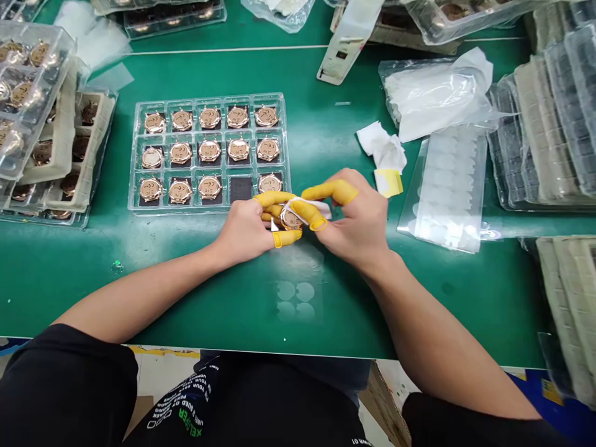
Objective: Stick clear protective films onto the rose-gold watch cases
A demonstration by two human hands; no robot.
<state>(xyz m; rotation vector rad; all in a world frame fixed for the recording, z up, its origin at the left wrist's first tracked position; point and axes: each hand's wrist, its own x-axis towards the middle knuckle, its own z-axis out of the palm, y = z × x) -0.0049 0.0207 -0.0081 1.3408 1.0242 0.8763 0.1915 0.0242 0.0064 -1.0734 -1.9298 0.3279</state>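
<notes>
My left hand, with yellow finger cots on its fingertips, is closed around a rose-gold watch case, its engraved back facing up. My right hand, also in yellow finger cots, pinches a white wiping cloth against the top edge of that case. Just beyond the hands lies a clear plastic tray with rows of similar watch cases, backs up. One compartment in its front row shows only a dark pad. The cloth and fingers hide part of the held case.
Stacked trays of watch cases stand at left. Crumpled white cloth with a yellow piece lies at right, near a bag of white wipes and a sheet of clear stickers. Stacked trays line the right side. Round clear films lie in front.
</notes>
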